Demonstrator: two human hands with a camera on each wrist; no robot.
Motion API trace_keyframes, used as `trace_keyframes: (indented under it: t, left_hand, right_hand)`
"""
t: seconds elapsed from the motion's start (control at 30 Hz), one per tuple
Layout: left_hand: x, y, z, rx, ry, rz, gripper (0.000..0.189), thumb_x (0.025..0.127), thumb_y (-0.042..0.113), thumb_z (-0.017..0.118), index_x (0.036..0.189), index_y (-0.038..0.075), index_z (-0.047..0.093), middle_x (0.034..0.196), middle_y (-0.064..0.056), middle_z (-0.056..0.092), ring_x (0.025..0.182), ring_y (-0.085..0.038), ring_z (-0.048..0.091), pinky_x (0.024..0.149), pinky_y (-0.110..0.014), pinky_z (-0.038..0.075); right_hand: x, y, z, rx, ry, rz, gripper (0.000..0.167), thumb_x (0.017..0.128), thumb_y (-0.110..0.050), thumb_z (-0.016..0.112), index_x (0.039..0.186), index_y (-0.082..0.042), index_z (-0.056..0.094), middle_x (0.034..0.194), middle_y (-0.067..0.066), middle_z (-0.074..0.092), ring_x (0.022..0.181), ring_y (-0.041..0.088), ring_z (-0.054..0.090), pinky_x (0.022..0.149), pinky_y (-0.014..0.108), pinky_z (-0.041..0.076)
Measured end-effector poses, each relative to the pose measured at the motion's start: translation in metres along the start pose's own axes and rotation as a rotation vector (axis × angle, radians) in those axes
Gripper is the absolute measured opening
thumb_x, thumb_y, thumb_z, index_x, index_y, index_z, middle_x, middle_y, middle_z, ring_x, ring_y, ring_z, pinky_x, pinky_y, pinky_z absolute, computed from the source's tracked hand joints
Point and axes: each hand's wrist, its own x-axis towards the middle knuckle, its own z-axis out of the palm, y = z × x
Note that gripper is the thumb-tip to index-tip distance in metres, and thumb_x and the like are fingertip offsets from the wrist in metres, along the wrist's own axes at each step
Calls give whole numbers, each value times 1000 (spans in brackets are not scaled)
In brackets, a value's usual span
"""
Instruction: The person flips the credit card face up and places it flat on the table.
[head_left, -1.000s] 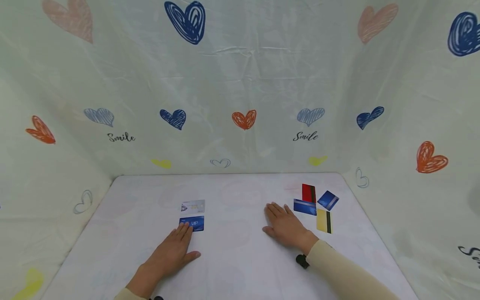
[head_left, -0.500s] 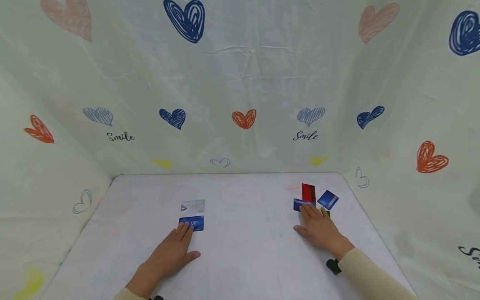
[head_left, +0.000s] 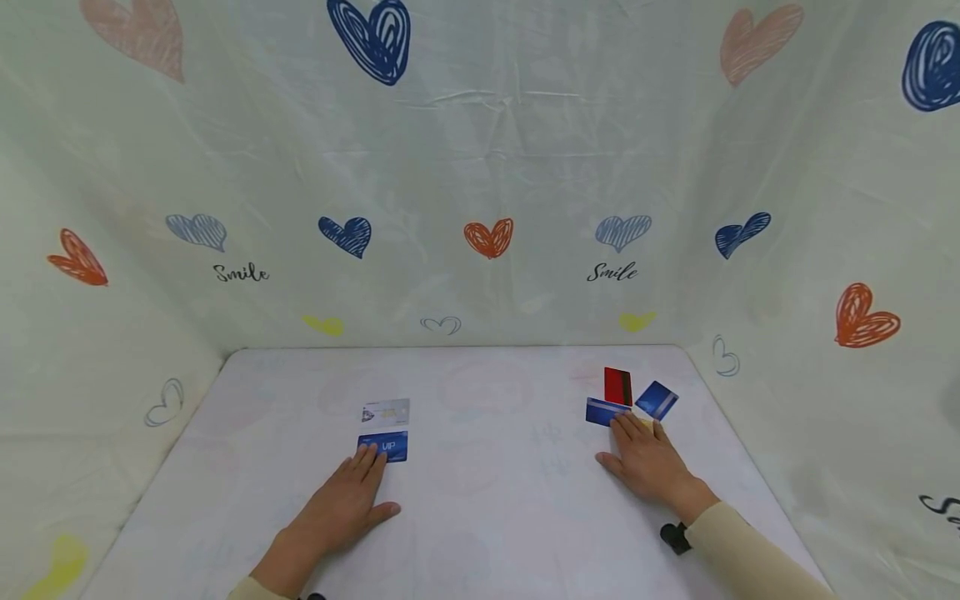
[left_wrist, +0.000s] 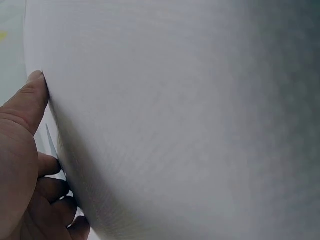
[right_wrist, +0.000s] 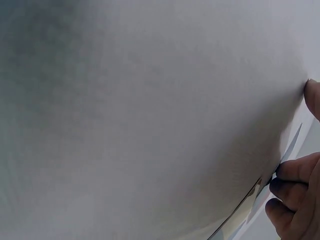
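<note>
My left hand (head_left: 336, 507) lies flat, its fingertips on the lower left part of a blue VIP card (head_left: 396, 448). Just beyond that card is a silver-grey card (head_left: 387, 413). On the right side, my right hand (head_left: 651, 467) is spread over a yellow card (head_left: 647, 424), hiding most of it. Its fingertips are right at the near edge of a blue card with a pale stripe (head_left: 602, 412). Behind these lie a red card (head_left: 617, 386) with a dark stripe and a tilted blue card (head_left: 657, 400). The yellow card (right_wrist: 239, 216) also shows under the fingers in the right wrist view.
A white-covered table (head_left: 480, 517) carries everything. Behind and beside it hangs a pale curtain (head_left: 420, 183) printed with hearts and the word Smile. A dark round device (head_left: 675, 537) sits at the right wrist by a beige sleeve (head_left: 750, 554).
My right hand has moved right from the bare tabletop onto the cards, covering most of the yellow one, then slid slightly further right. My left hand stays on the VIP card.
</note>
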Motion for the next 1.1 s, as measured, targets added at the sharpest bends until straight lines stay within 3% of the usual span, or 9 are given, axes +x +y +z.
trace_keyframes:
  t: [0.5,0.73,0.93,1.1]
  left_hand:
    - [0,0,2,9,18,5,89,100,55,66,159,-6,38,169,-26,30,159,-45,26,127,-60,25]
    - [-1,7,4,-9,46,26,88,100,55,67,159,-4,39,169,-23,33,158,-41,29,128,-58,26]
    - [8,28,4,-32,77,95,83,102,53,65,158,-3,41,169,-20,36,159,-37,31,128,-54,27]
    - [24,60,4,-40,34,152,82,102,55,64,160,2,41,170,-16,35,159,-33,31,129,-52,26]
  right_hand:
    - [3,-25,-4,26,-42,-53,68,105,-42,62,153,4,48,162,24,45,153,45,37,122,72,23]
    - [8,-44,-6,50,-75,-87,70,106,-43,61,155,4,46,164,22,43,156,43,34,125,70,19]
    - [15,-70,-4,58,-99,-127,70,107,-46,58,158,0,44,167,17,41,158,39,32,127,67,19]
    - [22,-101,-4,28,-101,-186,70,106,-49,58,158,-3,46,166,13,43,158,35,34,127,65,22]
